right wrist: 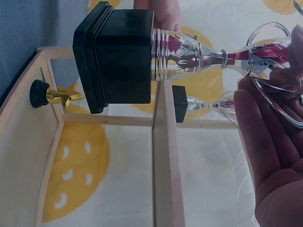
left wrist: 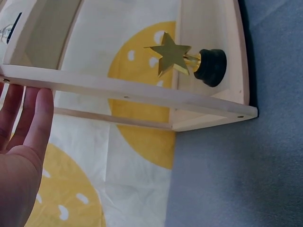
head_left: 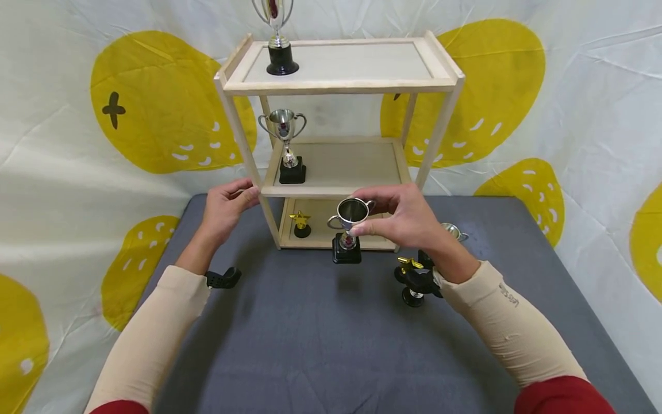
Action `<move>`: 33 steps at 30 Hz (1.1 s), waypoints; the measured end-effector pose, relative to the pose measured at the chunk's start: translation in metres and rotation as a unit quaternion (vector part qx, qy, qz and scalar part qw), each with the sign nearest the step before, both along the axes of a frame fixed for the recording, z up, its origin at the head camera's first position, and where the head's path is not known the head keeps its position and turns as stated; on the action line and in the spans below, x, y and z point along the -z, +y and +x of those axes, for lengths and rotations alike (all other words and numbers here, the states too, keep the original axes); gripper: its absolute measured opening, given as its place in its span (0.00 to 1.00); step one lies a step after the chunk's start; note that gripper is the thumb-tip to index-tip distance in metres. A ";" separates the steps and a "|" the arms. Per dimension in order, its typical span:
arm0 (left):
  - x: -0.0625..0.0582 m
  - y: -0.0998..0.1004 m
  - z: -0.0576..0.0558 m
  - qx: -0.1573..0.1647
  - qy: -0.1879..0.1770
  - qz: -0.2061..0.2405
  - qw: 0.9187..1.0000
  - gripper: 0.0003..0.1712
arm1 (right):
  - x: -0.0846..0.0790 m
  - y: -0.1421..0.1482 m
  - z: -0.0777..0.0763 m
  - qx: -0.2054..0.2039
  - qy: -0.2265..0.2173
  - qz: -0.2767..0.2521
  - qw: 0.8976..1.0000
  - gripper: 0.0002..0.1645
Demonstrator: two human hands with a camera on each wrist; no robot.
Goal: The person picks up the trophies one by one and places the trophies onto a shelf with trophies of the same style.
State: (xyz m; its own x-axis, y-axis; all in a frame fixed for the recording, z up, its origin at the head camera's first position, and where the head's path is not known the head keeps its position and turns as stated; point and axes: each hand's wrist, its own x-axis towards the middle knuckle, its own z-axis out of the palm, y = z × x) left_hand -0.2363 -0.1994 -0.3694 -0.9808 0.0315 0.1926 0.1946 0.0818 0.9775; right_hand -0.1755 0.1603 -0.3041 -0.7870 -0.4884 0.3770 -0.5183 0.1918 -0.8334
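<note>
My right hand (head_left: 400, 215) grips a small silver trophy cup (right wrist: 177, 52) by its bowl and handle. The cup is held upright in front of the shelf, its square black base (head_left: 346, 250) hanging over the grey table. With fairly straight fingers (left wrist: 40, 113), my left hand (head_left: 227, 207) touches the left front post of the wooden shelf (left wrist: 128, 92), level with the middle board. On that board's left side stands another silver two-handled trophy (head_left: 283, 126). A gold star trophy (left wrist: 173, 56) is on the bottom board, at the left.
A taller trophy (head_left: 281, 57) stands on the shelf's top board, at the left. To the right on the table (head_left: 310, 345), a gold-topped trophy (head_left: 412, 296) and a silver cup (head_left: 452, 231) are partly hidden behind my right wrist. Patterned cloth (head_left: 610, 115) hangs around the table.
</note>
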 end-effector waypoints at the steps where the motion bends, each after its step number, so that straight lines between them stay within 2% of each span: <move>1: 0.000 0.000 0.000 0.002 0.001 0.005 1.000 0.25 | 0.000 -0.001 0.000 0.000 0.000 -0.001 1.000 0.29; 6: 0.002 0.000 -0.001 0.007 0.009 0.027 1.000 0.24 | 0.001 -0.003 -0.001 -0.005 0.002 -0.005 1.000 0.28; 13: 0.003 -0.001 0.001 0.006 0.004 0.031 0.999 0.25 | 0.001 -0.006 -0.001 -0.005 -0.003 -0.005 1.000 0.30; 20: 0.003 0.000 0.000 0.002 0.002 0.006 1.000 0.24 | 0.001 -0.009 -0.001 -0.011 -0.005 -0.006 1.000 0.29; 33: 0.002 0.001 -0.001 -0.003 0.001 0.005 1.000 0.25 | -0.003 -0.015 -0.002 -0.008 -0.014 0.006 1.000 0.29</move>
State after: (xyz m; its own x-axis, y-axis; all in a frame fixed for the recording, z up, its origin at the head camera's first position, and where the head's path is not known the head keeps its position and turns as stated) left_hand -0.2369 -0.1983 -0.3717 -0.9805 0.0247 0.1951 0.1964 0.0737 0.9777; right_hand -0.1775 0.1451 -0.3008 -0.7890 -0.5054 0.3492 -0.4978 0.1928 -0.8456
